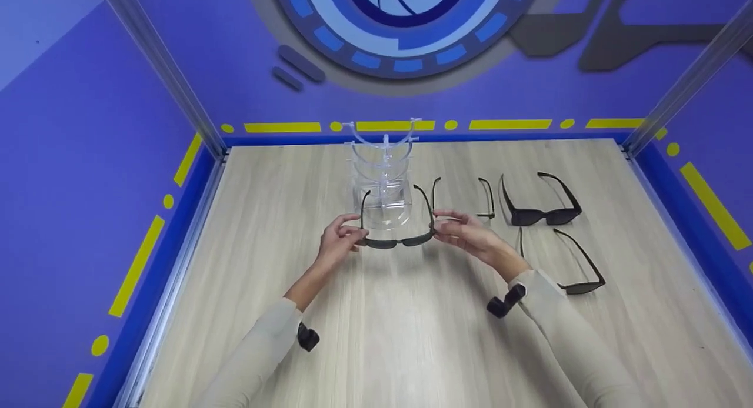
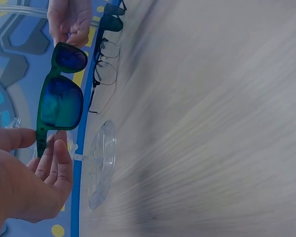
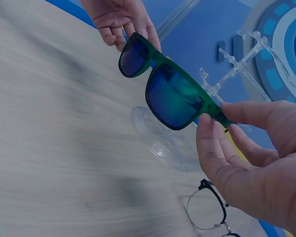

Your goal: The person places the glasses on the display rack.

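Observation:
Both hands hold one pair of sunglasses (image 1: 382,243) above the table, arms unfolded toward the stand. In the wrist views the sunglasses (image 3: 172,96) show a green frame and mirrored blue-green lenses. My left hand (image 1: 339,240) pinches the frame at its left hinge, thumb against fingers. At the opposite hinge, my right hand (image 1: 470,236) pinches the other side. Just beyond the sunglasses stands a clear plastic eyewear display stand (image 1: 385,173) with several curved tiers and a rounded base (image 2: 104,163); no glasses show on its tiers.
Clear-lensed glasses (image 1: 485,216) lie right of the stand. Farther right are chunky black sunglasses (image 1: 544,216), with another dark pair (image 1: 582,287) nearer, partly behind the right forearm. Blue panels (image 1: 470,96) wall the wooden table (image 1: 400,337) at the back and sides.

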A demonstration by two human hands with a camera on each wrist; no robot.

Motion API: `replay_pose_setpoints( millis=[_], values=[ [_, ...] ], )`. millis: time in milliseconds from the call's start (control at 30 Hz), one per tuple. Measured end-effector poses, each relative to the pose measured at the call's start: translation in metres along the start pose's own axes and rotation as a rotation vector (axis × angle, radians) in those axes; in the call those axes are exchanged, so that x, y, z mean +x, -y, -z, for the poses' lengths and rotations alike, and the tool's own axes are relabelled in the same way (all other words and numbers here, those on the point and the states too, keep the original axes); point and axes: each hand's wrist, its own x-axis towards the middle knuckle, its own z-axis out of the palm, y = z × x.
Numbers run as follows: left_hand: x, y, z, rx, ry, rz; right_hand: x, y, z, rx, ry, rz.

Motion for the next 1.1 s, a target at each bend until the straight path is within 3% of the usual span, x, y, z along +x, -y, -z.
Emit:
replay_pose_setpoints(
  millis=[300,533,1100],
  values=[
    [0.015,-0.008,0.001,-0.081,-0.036,0.021,0.012,0.006,-0.003,0.055,-0.038,-0.005],
    [0.025,-0.011,0.002,-0.12,-0.05,0.062,0.019,0.006,-0.002,0.087,-0.037,0.045],
    [0.046,-0.005,0.001,-0.255,-0.077,0.07,0.046,0.015,-0.013,0.111,-0.156,0.117]
  ],
)
